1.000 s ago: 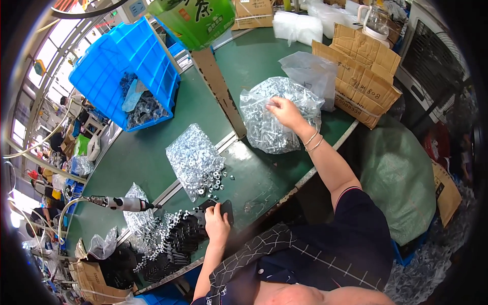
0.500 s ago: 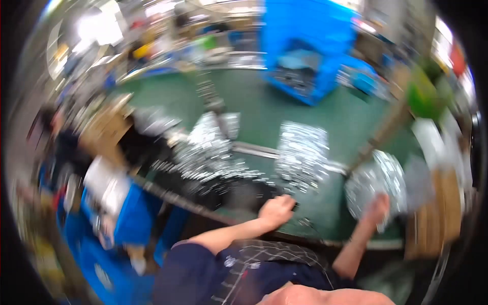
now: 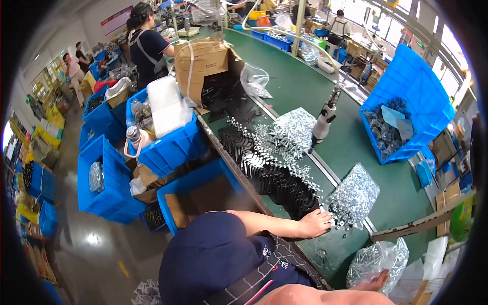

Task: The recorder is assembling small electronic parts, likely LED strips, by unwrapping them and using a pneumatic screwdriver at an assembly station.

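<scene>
My left hand rests at the near end of a row of black parts, its fingers curled together. A small pale piece shows at the fingertips; what they hold is too small to make out. Small silver nuts lie scattered beside the fingers. At the lower right, my right hand has its fingers bent against a clear plastic bag of shiny metal pieces and appears to grip it; the wrist is partly hidden. Silver pieces stand along the black row.
A pile of nuts on plastic and a pile of screws lie on the green table. A power screwdriver hangs above. Blue crates stand left, another right. A co-worker stands beyond a cardboard box.
My view has swung left, bringing the aisle and co-workers in, and the blur is gone. My right hand has gone from the bag's upper face to its near side. The left stays by the black row.
</scene>
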